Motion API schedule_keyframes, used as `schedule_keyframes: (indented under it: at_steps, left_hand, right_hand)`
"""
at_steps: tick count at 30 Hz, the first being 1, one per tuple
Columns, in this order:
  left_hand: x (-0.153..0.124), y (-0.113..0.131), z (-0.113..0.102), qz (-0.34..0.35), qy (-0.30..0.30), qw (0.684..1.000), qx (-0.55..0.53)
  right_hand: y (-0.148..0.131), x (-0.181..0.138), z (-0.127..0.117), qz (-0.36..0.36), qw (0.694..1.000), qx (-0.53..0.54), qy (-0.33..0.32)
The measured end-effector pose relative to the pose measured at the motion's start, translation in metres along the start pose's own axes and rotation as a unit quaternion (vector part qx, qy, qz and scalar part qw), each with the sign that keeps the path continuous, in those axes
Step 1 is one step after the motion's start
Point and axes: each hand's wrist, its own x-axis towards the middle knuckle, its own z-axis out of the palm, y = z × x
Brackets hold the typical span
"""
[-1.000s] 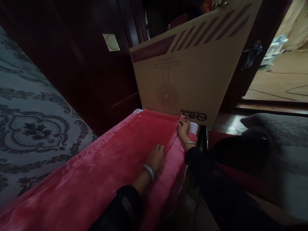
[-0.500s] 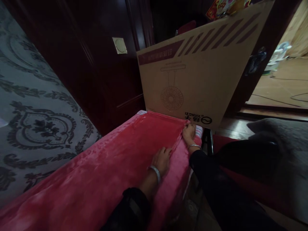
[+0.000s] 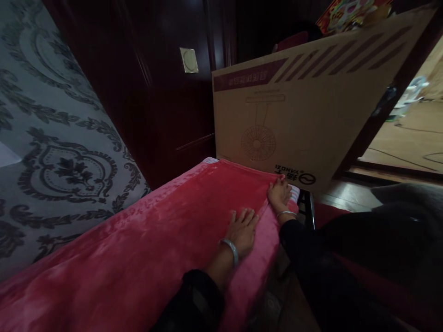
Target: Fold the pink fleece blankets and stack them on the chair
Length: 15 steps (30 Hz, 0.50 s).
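A red plush blanket (image 3: 166, 221) is spread over a long bed-like surface, with a pink layer (image 3: 254, 258) showing along its right side. My left hand (image 3: 242, 230), with a bracelet on the wrist, lies flat on the blanket near that side, fingers spread. Farther forward, my right hand (image 3: 278, 196) rests on the blanket's far right corner. Its fingers look stretched out over the fabric, though their tips are partly hard to see. Pale striped cloth (image 3: 294, 190) peeks out beside the right hand.
A large cardboard box (image 3: 311, 115) with a printed fan stands upright just beyond the blanket's far end. Patterned wallpaper (image 3: 76, 170) and a dark wooden panel (image 3: 155, 101) border the left. At right are a dark chair-like shape (image 3: 377, 244) and a doorway onto a lit floor (image 3: 411, 143).
My left hand has flattened, with its fingers spreading wider. My right hand has loosened from the corner's edge and now lies over it. The view has shifted slightly left.
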Motion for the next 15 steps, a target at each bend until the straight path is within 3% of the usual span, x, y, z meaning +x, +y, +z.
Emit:
schedule_keyframes:
  at_steps: [2, 4, 6, 7, 10, 12, 15]
  left_hand:
    - [-0.001, -0.001, 0.001, 0.018, -0.005, 1.0, -0.004]
    - [-0.001, -0.001, 0.001, 0.025, -0.007, 1.0, -0.008]
    - [-0.001, -0.002, 0.001, 0.023, -0.008, 1.0, -0.009]
    - [-0.001, -0.002, 0.001, 0.02, -0.009, 1.0, -0.009]
    - [0.002, -0.002, 0.001, 0.017, -0.019, 1.0, -0.005]
    - [0.004, 0.001, -0.002, 0.008, -0.028, 1.0, -0.006]
    - [-0.004, 0.014, -0.011, -0.014, -0.066, 0.997, -0.022]
  right_hand:
    - [0.0, 0.0, 0.0, 0.02, 1.0, -0.001, 0.007]
    - [0.002, -0.001, -0.001, 0.022, 0.997, 0.03, 0.062]
    - [0.004, -0.002, -0.002, -0.041, 0.988, 0.077, 0.127]
    - [0.005, -0.004, -0.002, -0.101, 0.982, 0.093, 0.13]
    - [0.004, -0.009, -0.001, -0.266, 0.962, 0.064, 0.001]
    - [-0.001, -0.012, -0.001, -0.281, 0.957, 0.023, -0.065]
    - [-0.006, -0.018, -0.006, -0.253, 0.965, -0.002, -0.066]
